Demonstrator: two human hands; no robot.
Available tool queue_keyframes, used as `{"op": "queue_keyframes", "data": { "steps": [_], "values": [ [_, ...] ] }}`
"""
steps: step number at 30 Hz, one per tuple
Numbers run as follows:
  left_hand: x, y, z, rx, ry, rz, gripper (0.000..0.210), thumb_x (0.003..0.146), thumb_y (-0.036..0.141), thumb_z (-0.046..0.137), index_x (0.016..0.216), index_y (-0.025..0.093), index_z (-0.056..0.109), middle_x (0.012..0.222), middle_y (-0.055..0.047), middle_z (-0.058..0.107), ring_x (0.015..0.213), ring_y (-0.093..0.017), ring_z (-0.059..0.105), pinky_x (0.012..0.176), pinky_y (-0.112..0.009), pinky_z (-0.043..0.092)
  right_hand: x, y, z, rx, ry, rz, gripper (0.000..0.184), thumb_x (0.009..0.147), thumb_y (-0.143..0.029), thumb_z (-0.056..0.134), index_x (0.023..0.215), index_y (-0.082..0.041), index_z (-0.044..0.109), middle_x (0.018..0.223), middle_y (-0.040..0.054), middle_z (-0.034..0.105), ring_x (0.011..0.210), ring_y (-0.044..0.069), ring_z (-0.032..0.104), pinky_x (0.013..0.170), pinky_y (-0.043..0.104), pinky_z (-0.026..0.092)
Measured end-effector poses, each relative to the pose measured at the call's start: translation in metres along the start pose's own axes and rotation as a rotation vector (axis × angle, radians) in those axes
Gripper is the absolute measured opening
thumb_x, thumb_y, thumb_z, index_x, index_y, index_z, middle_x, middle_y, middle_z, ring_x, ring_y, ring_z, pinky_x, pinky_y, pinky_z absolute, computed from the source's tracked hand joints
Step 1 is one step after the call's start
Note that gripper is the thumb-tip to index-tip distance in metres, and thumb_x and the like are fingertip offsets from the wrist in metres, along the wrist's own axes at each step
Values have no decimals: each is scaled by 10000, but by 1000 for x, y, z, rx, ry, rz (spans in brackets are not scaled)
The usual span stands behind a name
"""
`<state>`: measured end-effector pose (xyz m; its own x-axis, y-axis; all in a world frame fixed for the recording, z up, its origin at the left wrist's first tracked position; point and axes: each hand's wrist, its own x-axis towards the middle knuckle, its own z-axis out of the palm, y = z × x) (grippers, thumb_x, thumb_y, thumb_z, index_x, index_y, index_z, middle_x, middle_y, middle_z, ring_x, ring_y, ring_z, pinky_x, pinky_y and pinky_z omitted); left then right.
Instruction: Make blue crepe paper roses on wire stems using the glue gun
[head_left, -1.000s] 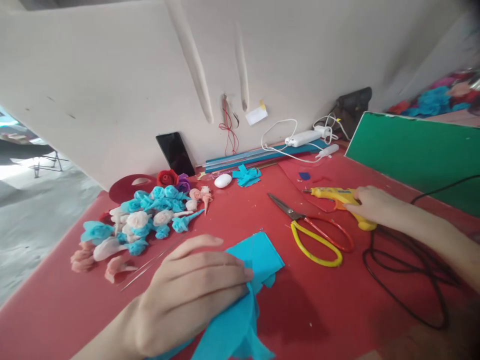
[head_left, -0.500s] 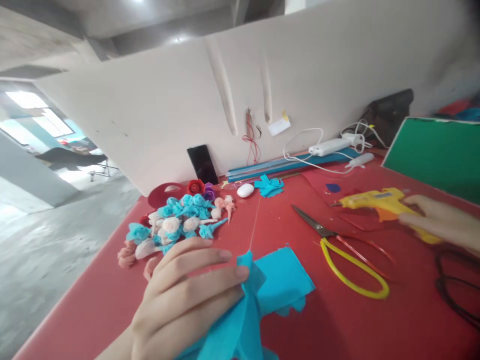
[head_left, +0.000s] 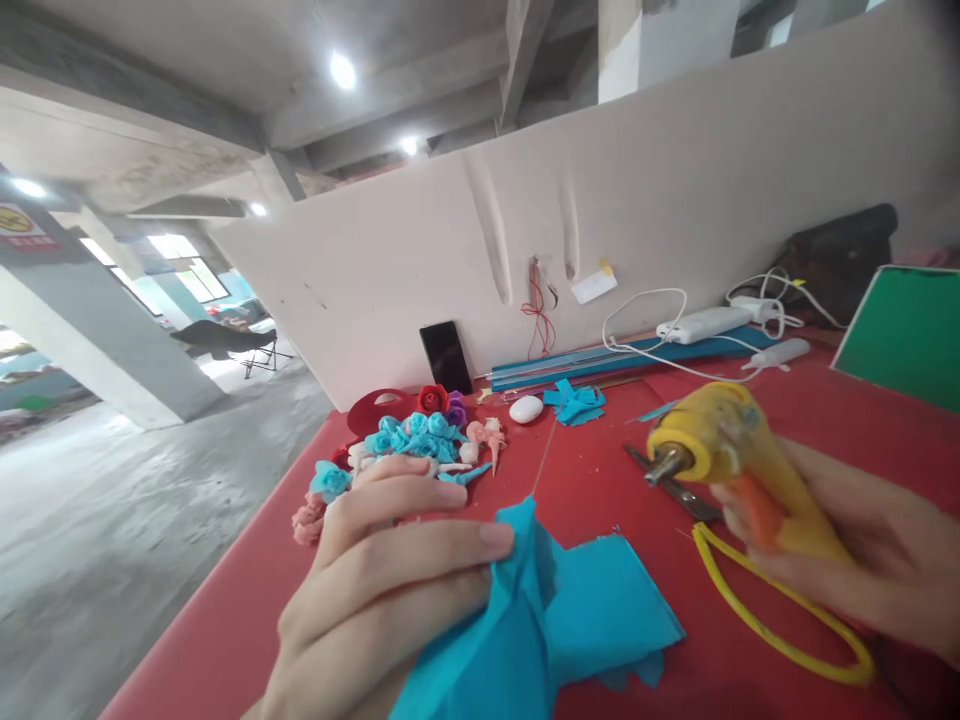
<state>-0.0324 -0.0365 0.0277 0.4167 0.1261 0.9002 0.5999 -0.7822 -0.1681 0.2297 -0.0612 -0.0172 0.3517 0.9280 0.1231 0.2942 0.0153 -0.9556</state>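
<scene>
My left hand [head_left: 397, 590] is closed on a folded piece of blue crepe paper [head_left: 510, 620], its thumb side hidden beneath the fingers. In my right hand [head_left: 862, 540] is a yellow hot glue gun [head_left: 735, 460] with an orange trigger, raised above the table, its metal nozzle pointing left toward the paper but apart from it. A stack of blue paper pieces [head_left: 615, 605] lies just right of the held paper. Under the glue gun rest scissors [head_left: 780, 605] with yellow handles, partly covered by it.
Behind my left hand is a pile of blue, white and pink paper flowers [head_left: 420, 440]. Farther back are a phone [head_left: 446, 357], a white oval object [head_left: 526, 409], blue strips [head_left: 576, 402] and a white power strip [head_left: 705, 322]. A green board [head_left: 900, 340] stands at right.
My right hand has lifted the glue gun off the table and brought it left, over the scissors. My left hand keeps its hold on the blue paper. The camera view has tilted up and shifted left.
</scene>
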Motion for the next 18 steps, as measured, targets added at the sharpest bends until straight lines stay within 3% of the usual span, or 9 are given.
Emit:
{"op": "queue_keyframes", "data": {
  "steps": [2,5,11,16,18],
  "values": [
    [1,2,5,26,79,-10,189,876,319,533,755,287,675,701,46,702,779,-197,663,794,-381,562,1,-12,8,39,-133,80,425,443,-440,692,826,-287,588,665,-18,600,536,161,556,429,214,481],
    [-1,2,10,53,140,-35,186,842,358,569,694,280,650,682,50,686,765,-200,659,773,-377,565,12,-4,12,30,-256,-23,476,457,-451,748,876,-280,600,618,-25,582,525,171,568,419,215,508],
    [-7,0,3,54,106,-131,133,814,420,576,763,321,649,715,62,694,810,-218,647,761,-412,573,16,22,18,10,-194,-231,624,573,-448,745,1140,-299,533,877,13,666,807,228,654,604,234,581],
    [-10,3,-6,-1,-11,-221,118,781,388,603,872,389,677,786,56,717,901,-257,636,807,-480,557,-9,3,31,222,-136,-23,667,610,-535,707,1210,-341,491,796,-6,627,768,216,641,626,231,581],
    [-11,4,-10,-22,-70,-262,147,749,392,637,890,406,677,815,60,719,923,-265,632,846,-496,546,-12,2,33,293,-154,-20,643,630,-507,709,1215,-372,481,823,-18,623,754,195,638,645,216,576]
  ]
}}
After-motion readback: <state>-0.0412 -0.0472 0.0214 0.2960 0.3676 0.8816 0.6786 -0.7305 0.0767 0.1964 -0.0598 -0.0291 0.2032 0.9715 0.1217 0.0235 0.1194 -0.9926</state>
